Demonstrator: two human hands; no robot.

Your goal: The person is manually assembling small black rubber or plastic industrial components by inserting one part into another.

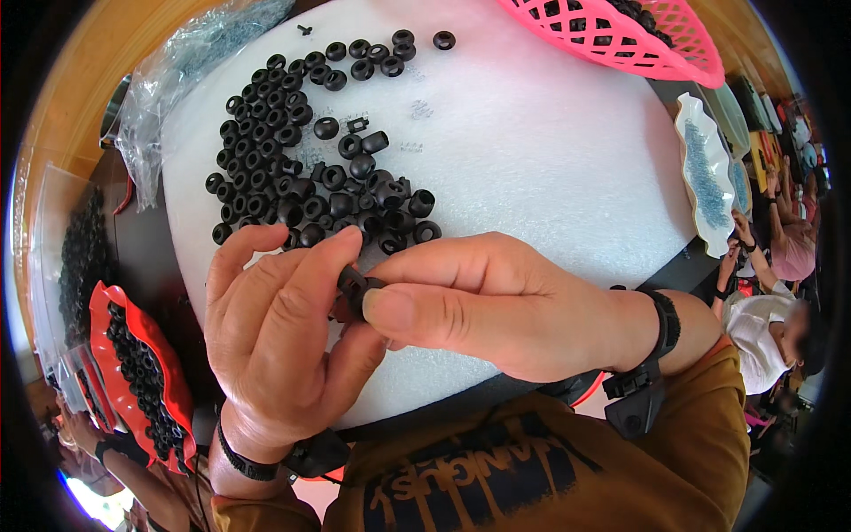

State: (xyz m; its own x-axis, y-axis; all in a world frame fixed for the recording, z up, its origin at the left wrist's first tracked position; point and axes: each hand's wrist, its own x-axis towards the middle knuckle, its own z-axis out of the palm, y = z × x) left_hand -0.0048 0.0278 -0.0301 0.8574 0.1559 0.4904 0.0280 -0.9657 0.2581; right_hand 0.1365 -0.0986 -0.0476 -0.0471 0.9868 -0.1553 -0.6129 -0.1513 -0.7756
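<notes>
Pinching fingers, head view: the left hand [275, 341] and the right hand [505, 310] both close thumb and forefinger on one small black plastic piece [357, 288], so neither is free.
Small piece: it sits over the white foam sheet [550, 177], on the near side of the heap; fingertips cover much of it, so I cannot tell whether it is one part or two.
Left grip: this seems the better steady support, thumb and forefinger firm at the sides.
Right thumb: it lies across the piece's right side; short, even pressure looks wise, as a slanting push could make the plastic slip.
Black heap: the loose pile of round black plastic rings [266, 137] lies just beyond the left fingers; lowering that hand forward could scatter it.
Left edge: a red wavy-rimmed dish [173, 359] stands near, a crumpled clear plastic bag [146, 111] far.
Right edge: a white wavy-rimmed dish [687, 142] borders the foam, with a pink lattice plastic basket [712, 69] farther off.
Open room: the widest stretch runs right of the heap, beyond the right hand.
Wrists: black bands with boxy devices [634, 395] hang by the foam's near edge and could snag there.
</notes>
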